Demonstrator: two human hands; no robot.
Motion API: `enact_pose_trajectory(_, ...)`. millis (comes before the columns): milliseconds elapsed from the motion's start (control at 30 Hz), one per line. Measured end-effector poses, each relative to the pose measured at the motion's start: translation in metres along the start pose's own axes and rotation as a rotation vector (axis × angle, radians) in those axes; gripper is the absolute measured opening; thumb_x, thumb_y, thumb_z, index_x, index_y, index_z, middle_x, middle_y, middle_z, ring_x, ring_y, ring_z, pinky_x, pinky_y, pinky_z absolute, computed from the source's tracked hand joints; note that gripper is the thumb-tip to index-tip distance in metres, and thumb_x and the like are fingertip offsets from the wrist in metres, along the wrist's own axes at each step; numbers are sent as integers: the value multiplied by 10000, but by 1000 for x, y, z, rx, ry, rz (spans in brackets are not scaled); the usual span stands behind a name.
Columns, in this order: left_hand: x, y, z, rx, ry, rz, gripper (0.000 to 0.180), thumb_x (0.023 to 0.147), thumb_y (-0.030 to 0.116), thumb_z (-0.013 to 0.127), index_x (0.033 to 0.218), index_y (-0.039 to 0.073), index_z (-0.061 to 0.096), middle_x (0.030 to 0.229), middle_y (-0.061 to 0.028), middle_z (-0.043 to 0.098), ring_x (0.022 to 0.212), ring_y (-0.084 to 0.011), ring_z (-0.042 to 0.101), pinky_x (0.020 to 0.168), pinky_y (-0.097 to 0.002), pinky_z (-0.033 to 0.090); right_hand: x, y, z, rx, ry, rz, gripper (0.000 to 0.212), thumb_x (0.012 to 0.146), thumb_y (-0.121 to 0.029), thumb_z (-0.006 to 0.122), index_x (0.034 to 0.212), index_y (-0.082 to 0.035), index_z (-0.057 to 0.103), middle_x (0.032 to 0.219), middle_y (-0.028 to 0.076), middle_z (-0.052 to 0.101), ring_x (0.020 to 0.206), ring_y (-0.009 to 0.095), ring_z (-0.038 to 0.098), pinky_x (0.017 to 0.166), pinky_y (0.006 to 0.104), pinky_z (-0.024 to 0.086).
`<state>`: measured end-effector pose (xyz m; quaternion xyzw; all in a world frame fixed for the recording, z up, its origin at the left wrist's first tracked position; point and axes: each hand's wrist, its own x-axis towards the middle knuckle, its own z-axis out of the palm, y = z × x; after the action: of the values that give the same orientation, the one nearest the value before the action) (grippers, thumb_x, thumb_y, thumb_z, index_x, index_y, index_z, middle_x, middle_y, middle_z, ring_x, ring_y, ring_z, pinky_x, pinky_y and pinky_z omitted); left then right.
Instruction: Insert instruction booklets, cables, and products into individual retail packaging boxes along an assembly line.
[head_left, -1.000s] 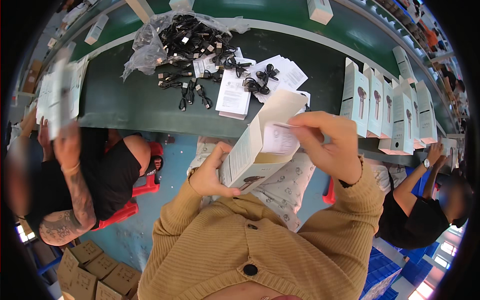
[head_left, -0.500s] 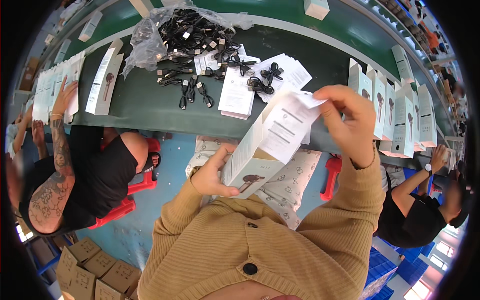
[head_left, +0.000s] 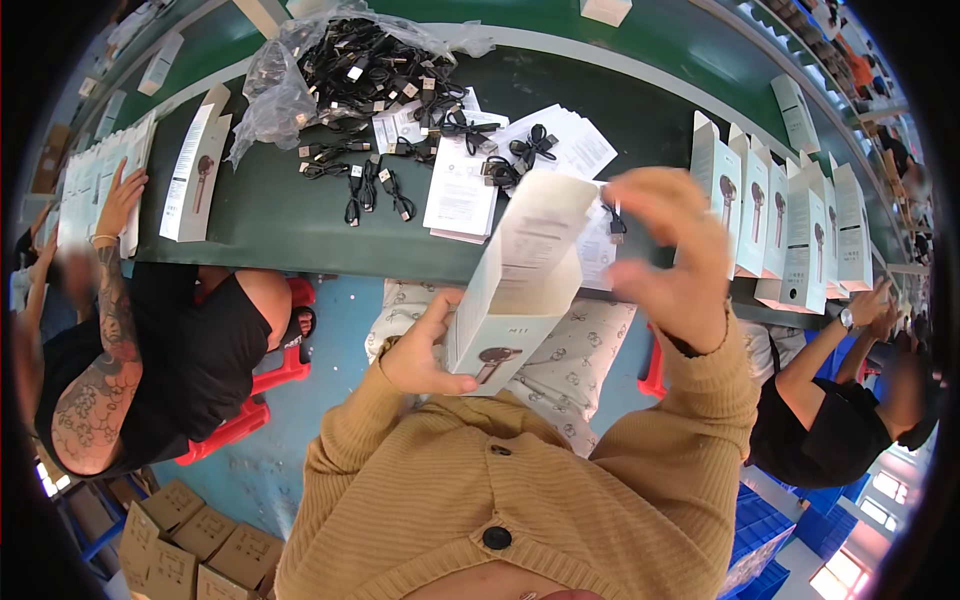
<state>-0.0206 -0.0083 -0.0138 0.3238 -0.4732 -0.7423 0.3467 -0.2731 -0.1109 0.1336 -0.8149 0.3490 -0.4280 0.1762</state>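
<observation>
My left hand (head_left: 425, 355) grips a white open-topped carton (head_left: 512, 345) by its lower left side, the thumb on its front. The front carries a picture of a dark round-headed device with a handle. Inside the raised opening a printed leaflet (head_left: 535, 235) shows partly. To the right of the carton is my right hand (head_left: 680, 250), blurred by motion, thumb and fingers apart and nothing seen between them. Behind it, a black USB cable (head_left: 615, 225) lies over white sheets. Farther back are a stack of leaflets (head_left: 460, 195) and several coiled cables (head_left: 380, 190).
A clear plastic bag (head_left: 270, 95) spills a heap of black cables on the dark green table (head_left: 330, 240). Cartons stand at left (head_left: 195, 170) and in a row at right (head_left: 750, 205). Co-workers sit on both sides. Brown boxes (head_left: 195, 535) are on the floor at lower left.
The leaflet has gone from my right hand down into the carton. My right hand has let go and opened. The left hand still grips the carton.
</observation>
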Motion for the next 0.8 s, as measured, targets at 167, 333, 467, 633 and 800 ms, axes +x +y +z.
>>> enact_pose_trajectory(167,-1,0,2,78,4,47,946,611,233,871,1344,50,301,1294,-88,436,1240,-195,402,1043,-334,299,-44,50,9,-619,-237,500,263,787,-265,705,929,-59,624,816,135,626,714,307,630,598,386,492)
enact_pose_trajectory(333,5,5,7,224,-1,90,990,602,242,878,1372,42,288,1303,-98,429,1251,-208,397,1054,-341,295,-63,71,9,-637,-241,532,191,800,-201,675,906,-53,621,797,139,625,696,314,626,597,385,488)
enact_pose_trajectory(467,4,4,7,288,49,94,974,602,230,876,1367,36,307,1301,-101,435,1248,-217,404,1056,-345,297,-22,-2,-26,-293,-65,282,124,773,-42,653,896,-31,646,744,94,597,619,242,572,548,324,454)
enact_pose_trajectory(633,12,20,15,327,-1,40,959,601,216,875,1365,29,326,1299,-105,454,1234,-214,423,1045,-349,314,-16,-48,-36,-260,-515,-151,263,631,-98,709,880,-39,651,845,60,589,639,177,560,508,285,454)
enact_pose_trajectory(800,13,24,24,364,-32,126,943,617,215,864,1367,18,327,1299,-119,469,1213,-217,449,1027,-351,339,-16,-48,-38,-130,-551,-310,379,609,-208,767,932,-49,650,991,99,585,683,175,557,503,281,454)
